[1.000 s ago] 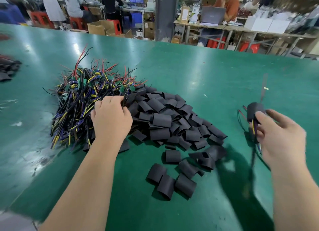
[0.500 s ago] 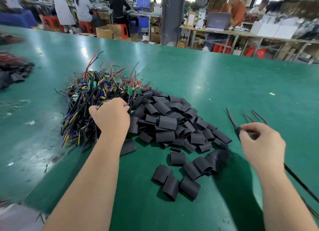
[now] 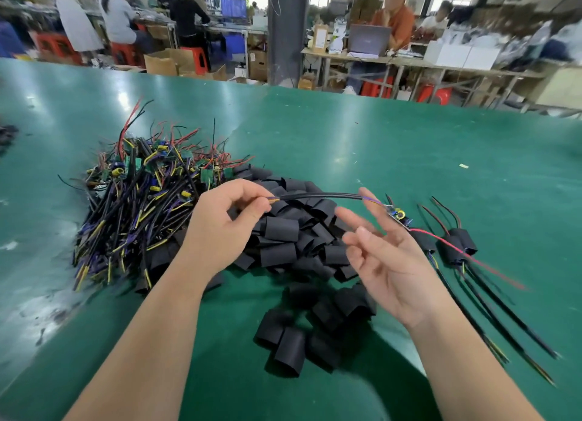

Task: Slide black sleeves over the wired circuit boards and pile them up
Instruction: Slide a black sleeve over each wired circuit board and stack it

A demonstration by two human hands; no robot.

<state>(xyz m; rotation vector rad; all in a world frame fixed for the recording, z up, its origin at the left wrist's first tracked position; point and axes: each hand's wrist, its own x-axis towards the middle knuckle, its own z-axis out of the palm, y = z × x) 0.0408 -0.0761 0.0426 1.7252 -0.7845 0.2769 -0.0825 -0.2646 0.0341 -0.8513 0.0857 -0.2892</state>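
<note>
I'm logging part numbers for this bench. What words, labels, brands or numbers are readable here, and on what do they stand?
No text here can be read.
Laptop lid: a faint mark in the middle, too blurred to read.
White label on the brown packet: blurred.
Wired circuit board: any print is too small.
Cardboard box: no legible print.

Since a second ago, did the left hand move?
Yes. The left hand moved right, off the pile of wired circuit boards, and now pinches one cable above the black sleeves.
</note>
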